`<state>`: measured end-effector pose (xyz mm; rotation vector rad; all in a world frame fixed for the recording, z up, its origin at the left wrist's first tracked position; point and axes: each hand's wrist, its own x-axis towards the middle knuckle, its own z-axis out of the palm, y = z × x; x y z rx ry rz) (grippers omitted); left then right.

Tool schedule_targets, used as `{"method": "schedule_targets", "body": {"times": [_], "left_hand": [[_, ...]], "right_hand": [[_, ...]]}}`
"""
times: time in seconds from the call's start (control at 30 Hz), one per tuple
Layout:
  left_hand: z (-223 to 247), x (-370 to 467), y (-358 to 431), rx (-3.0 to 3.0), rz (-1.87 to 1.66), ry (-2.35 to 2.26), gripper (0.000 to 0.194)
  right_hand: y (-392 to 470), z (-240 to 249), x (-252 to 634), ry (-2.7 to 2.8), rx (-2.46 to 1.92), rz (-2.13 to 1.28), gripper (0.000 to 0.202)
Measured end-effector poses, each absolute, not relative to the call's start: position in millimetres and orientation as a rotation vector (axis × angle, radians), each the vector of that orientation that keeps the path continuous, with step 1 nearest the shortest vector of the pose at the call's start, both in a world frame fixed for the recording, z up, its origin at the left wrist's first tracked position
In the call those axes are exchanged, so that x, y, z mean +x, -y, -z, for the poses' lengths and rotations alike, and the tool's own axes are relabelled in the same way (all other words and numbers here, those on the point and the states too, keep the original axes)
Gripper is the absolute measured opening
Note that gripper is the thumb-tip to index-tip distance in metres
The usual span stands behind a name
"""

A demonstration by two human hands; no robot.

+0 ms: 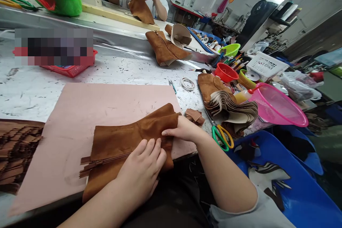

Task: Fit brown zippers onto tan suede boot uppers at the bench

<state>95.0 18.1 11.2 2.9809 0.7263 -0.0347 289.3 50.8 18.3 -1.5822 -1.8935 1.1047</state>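
Brown suede pc point(113, 137) lies on pink sheet point(80, 107), near flap point(100, 184) past its edge; L hand point(141, 171) has fingers pressed together flat atop, R hand point(185, 128) pinches R end, so uneven pull might skew zip-like strip point(107, 160).

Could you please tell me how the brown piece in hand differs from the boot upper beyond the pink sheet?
The left hand and right hand touch the brown piece; no hand touches the boot upper. Strips jut from the brown piece; none show on the boot upper. Both are brown.
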Motion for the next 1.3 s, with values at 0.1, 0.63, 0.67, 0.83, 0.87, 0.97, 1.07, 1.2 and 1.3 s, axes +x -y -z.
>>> {"method": "schedule_targets", "body": {"times": [0.1, 0.63, 0.67, 0.83, 0.87, 0.97, 1.07, 1.2, 1.3], "left_hand": [[-9, 95, -17, 2.996, 0.003, -0.715, 0.054], [-11, 96, -18, 2.938, -0.085, -0.807, 0.048], [-11, 97, -18, 2.931, -0.088, -0.810, 0.048], [-18, 92, -20, 2.866, -0.134, -0.840, 0.043], [-21, 87, -21, 2.842, -0.155, -0.863, 0.040], [-29, 57, -27, 2.792, -0.252, -0.928, 0.028], [-29, 15, -38, 2.750, -0.498, -1.274, 0.031], [-18, -21, -47, 2.500, -0.496, -1.657, 0.036], [-11, -26, -45, 2.199, -0.546, -1.621, 0.029]], "right_hand": [[-61, -22, 300, 2.029, -1.518, -1.160, 0.027], [-54, -20, 296, 2.056, -1.790, -0.846, 0.035], [-52, -19, 295, 2.054, -1.794, -0.825, 0.036], [-39, -8, 299, 2.033, -1.813, -0.721, 0.036], [-36, -6, 301, 2.018, -1.830, -0.695, 0.035], [-26, 0, 302, 1.947, -1.887, -0.605, 0.033], [-19, 0, 292, 1.924, -1.862, -0.559, 0.036], [-15, -12, 269, 1.976, -1.766, -0.560, 0.039], [-10, -22, 255, 1.949, -1.705, -0.592, 0.033]]}}
